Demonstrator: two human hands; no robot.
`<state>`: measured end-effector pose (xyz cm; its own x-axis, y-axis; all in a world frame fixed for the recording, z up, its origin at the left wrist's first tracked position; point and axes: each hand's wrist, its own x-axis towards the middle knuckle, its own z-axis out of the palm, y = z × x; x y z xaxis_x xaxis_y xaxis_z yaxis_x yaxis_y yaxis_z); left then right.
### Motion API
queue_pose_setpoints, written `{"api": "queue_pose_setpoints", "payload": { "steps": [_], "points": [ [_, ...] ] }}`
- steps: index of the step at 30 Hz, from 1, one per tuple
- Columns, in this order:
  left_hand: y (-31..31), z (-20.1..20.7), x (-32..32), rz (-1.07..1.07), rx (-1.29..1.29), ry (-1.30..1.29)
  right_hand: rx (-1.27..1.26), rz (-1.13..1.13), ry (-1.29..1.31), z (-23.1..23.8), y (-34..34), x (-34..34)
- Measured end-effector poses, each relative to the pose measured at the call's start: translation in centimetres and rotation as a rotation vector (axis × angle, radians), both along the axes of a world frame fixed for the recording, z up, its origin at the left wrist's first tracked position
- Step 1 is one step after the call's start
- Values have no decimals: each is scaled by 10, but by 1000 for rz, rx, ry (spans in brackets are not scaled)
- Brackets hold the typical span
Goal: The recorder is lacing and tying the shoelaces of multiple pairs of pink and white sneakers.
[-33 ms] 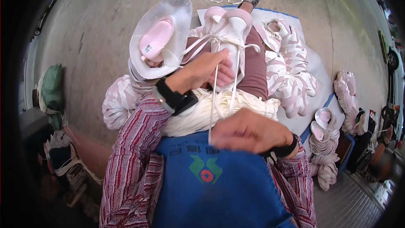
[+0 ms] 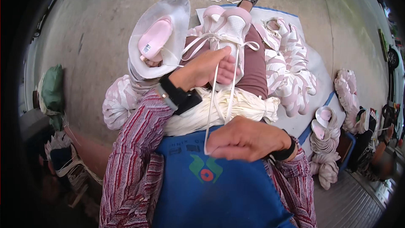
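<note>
A white and pink mesh shoe upper (image 2: pixel 230 23) lies across my lap, with a white shoelace (image 2: pixel 210 105) threaded through its front and looped at both sides. My left hand (image 2: pixel 213 66) rests over the lower part of the upper, thumb along it and fingers curled round a lace strand. Closer to my body, my right hand (image 2: pixel 247 139) is closed on the lower part of the lace and holds it taut above my blue apron (image 2: pixel 211 198). Its fingertips are partly hidden. Beneath the strands lies a thick bundle of cream laces (image 2: pixel 190 118) across my lap.
At left stands a white curved sheet (image 2: pixel 179 12) holding a pink sole-shaped piece (image 2: pixel 156 38), beside a bundle of uppers (image 2: pixel 120 103). More bundled uppers (image 2: pixel 291 65) lie on a pale mat (image 2: pixel 318 69) at right. Farther right are other stacked pieces (image 2: pixel 327 139). A green sack (image 2: pixel 51 88) stands far left.
My right hand has moved slightly toward my body, drawing the lace strand down with it. The left hand has barely shifted, and the side loop of lace at right has changed shape slightly.
</note>
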<state>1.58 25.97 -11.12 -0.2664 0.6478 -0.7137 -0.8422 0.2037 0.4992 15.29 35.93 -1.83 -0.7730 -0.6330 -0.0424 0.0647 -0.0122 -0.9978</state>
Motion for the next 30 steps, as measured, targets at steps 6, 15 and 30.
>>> {"api": "queue_pose_setpoints", "payload": {
  "steps": [6, 15, 30],
  "points": [
    [8, 5, 15, -91, 20, 220, 153, -235, -395, -2, 36, 14],
    [-4, 80, 99, -777, 734, 965, -455, -771, -896, -66, 33, -7],
    [-21, 2, -3, -164, -171, 1190, -96, -288, -595, -47, 63, 13]
  ]
}}
